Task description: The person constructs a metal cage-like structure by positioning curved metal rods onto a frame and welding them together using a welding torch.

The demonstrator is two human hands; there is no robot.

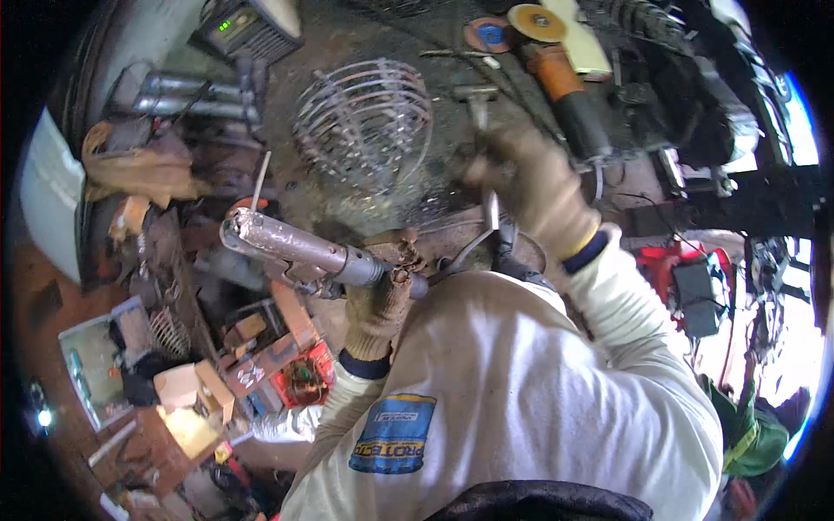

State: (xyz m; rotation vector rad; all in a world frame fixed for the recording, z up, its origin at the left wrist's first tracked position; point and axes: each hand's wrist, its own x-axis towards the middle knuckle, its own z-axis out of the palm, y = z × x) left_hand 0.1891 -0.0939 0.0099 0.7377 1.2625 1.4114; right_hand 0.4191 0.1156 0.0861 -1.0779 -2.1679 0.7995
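Note:
My left hand (380,300), in a brown work glove, is closed around a worn metal tube piece (300,247) with a bracket along its underside. The tube is held tilted in front of my body, its rusty, rough end pointing to the upper left. My right hand (543,178), also gloved and smeared by motion, is closed on a metal-handled hammer (478,108). The hammer head points away from me, and its shiny handle end shows below my fingers. A round metal-bar cage (365,122) sits on the dark bench (287,95) beyond both hands.
An angle grinder (565,91) with a yellow disc lies at the bench's far right, its cord trailing nearby. A machine with a green display (248,30) stands at the far left. Cartons (195,395) and a red crate (304,378) are at lower left.

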